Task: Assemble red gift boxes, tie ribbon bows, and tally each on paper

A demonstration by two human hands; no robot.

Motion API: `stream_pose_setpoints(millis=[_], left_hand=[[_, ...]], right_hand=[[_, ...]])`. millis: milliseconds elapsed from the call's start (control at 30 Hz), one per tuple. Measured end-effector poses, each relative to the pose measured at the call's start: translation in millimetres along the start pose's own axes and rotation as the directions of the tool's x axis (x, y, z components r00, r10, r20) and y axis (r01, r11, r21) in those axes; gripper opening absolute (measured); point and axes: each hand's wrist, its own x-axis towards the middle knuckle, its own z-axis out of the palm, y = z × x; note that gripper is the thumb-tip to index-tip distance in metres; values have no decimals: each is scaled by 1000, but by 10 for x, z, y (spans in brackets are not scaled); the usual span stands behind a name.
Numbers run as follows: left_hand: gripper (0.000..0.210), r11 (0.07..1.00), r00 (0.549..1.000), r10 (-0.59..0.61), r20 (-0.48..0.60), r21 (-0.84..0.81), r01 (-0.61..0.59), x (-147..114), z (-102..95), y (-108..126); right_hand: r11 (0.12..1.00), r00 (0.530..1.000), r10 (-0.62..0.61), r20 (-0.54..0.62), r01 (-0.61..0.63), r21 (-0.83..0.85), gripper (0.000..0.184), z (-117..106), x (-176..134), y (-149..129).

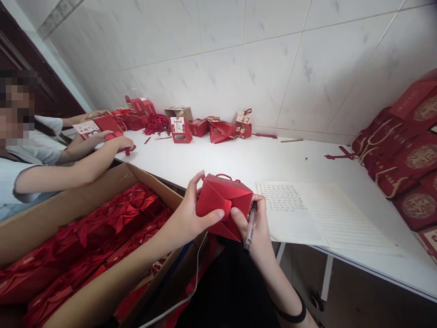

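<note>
Between my two hands is a red paper gift box (239, 196), its folded flaps facing me and a red cord handle at its far edge. My left hand (193, 212) grips the box's left side, thumb pressed on a flap. On the right side my right hand (261, 228) is closed on the box, its thumb on the flaps near the middle. A pen (251, 228) is also tucked in my right hand, pointing down. The fingers under the box are hidden.
A cardboard carton (136, 171) full of red boxes stands at left, near a co-worker's hands (119, 142). Written sheets (290, 205) lie on the white table (218, 157). Red gift boxes (180, 130) line the wall; red bags (409, 155) are stacked at right.
</note>
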Motion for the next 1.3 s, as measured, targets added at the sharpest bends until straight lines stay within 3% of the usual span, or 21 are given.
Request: stream_pose_setpoints(millis=[200,433,733,900,1100,1300], left_hand=[[67,999,1000,28,-11,-18,-28,28,76,-20],[62,1000,999,26,-36,8,-26,3,37,-33],[65,998,1000,2,-14,-67,-2,4,40,-57],[61,1000,999,27,-47,-12,-28,5,48,-75],[61,999,1000,17,-26,-41,-18,2,44,-76],[69,998,998,64,9,9,-64,-5,33,-96]], right_hand=[[996,995,87,51,-88,17,34,-56,-33,-41],[993,990,92,111,-99,65,34,-82,-24,-37],[991,981,61,186,-82,103,31,-149,-12,38],[995,983,64,172,-77,66,32,-162,-10,38],[986,968,103,229,-129,101,33,-186,-6,43],[997,977,39,209,-53,61,26,-227,7,95]])
